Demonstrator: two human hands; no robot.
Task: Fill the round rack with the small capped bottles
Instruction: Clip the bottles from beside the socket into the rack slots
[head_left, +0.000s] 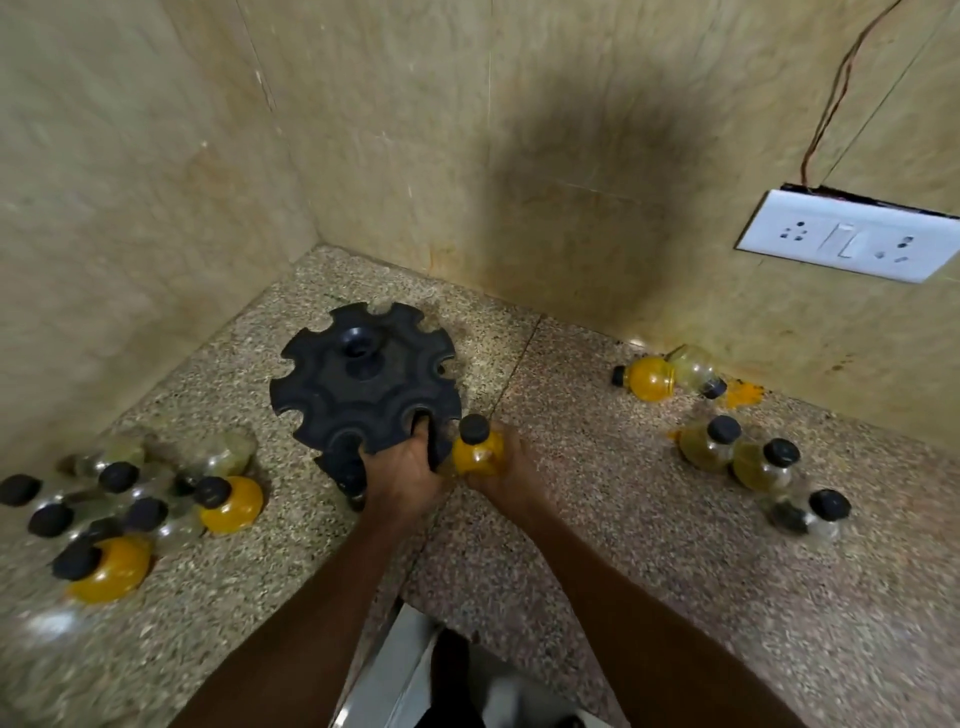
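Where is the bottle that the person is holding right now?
In the head view it sits near the centre, gripped in the right hand: the orange bottle is upright beside the black round rack's near right edge, which the left hand grips.

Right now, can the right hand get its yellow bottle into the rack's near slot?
Probably yes: the right hand holds the yellow black-capped bottle beside the black round plastic rack; left hand grips the rim nearby.

Left bottle cluster (104, 499) blurred; rack base (343, 475) hidden.
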